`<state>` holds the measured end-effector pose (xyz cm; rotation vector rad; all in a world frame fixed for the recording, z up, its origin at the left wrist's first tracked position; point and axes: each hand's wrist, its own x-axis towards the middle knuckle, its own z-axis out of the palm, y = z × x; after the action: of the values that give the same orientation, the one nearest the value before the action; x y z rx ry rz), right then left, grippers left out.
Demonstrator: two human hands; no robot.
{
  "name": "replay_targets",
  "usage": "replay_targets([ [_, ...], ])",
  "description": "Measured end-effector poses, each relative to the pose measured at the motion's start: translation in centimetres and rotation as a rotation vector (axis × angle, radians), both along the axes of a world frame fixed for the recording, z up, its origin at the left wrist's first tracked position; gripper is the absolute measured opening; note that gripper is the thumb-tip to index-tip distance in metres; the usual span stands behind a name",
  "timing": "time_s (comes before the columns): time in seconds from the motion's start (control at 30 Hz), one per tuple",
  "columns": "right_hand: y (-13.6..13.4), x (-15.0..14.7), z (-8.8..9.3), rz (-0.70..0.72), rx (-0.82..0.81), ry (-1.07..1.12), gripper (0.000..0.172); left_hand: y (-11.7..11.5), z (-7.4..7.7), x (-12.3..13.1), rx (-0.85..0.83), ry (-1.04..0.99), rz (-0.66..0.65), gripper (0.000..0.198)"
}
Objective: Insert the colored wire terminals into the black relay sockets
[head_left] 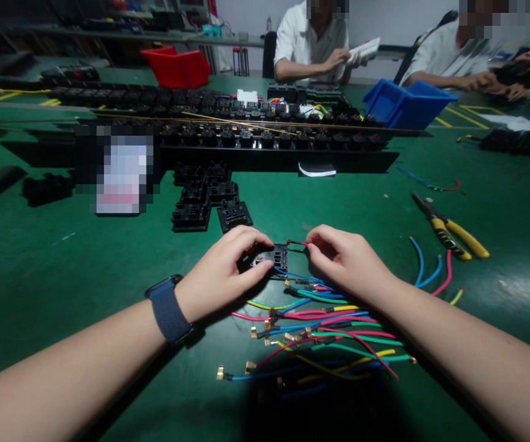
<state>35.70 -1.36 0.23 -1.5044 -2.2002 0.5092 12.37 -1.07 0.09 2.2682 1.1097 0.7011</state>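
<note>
My left hand (230, 267) grips a black plastic socket housing (280, 258) between thumb and fingers, just above the green table. A blue wire runs out from the lower right of the housing. To its right, my right hand (345, 255) pinches a thin red wire (300, 243) whose dark end points at the housing's right edge; whether it touches is too small to tell. Beneath both hands lies a loose spread of red, blue, green and yellow wires (338, 315), several with brass terminals (250, 367) at their left ends.
Black housings (190, 216) lie beyond my left hand, near a phone (122, 175). Yellow-handled pliers (451, 230) rest at right beside short wires. Long black strips with rows of sockets (265, 156) cross the table. Behind stand a red bin (180, 67), a blue bin (405, 104) and seated people.
</note>
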Motion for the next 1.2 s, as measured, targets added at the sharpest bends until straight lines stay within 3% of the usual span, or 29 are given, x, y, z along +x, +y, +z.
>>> replay_targets([
  [0.37, -0.53, -0.06, 0.24, 0.094, 0.218, 0.057, 0.012, -0.12, 0.09, -0.03, 0.006, 0.015, 0.007, 0.024],
  [1.2, -0.95, 0.01, 0.12, 0.274, 0.303, -0.008, 0.014, -0.04, -0.22, -0.09, 0.017, -0.055, 0.012, 0.021],
])
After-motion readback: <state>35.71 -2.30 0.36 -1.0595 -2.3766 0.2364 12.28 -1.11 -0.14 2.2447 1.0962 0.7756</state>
